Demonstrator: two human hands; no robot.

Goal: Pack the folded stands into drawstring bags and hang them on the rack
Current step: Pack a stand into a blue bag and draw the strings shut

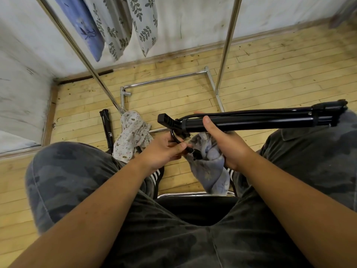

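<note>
Head view looks down on a seated person's lap; the right hand [222, 140] is wrapped round the tube of a folded stand [251, 122], thumb over the top, holding it level across the knees with its far end above the right thigh; a blue-grey drawstring bag [210, 171] hangs beneath that hand; the left hand [164, 149] pinches a small black piece [195, 152] at the bag's mouth, possibly a cord toggle; a printed bag [133, 136] and a second stand [107, 128] lie on the floor by the rack [225, 49], where leaf-patterned bags [143, 22] hang.
</note>
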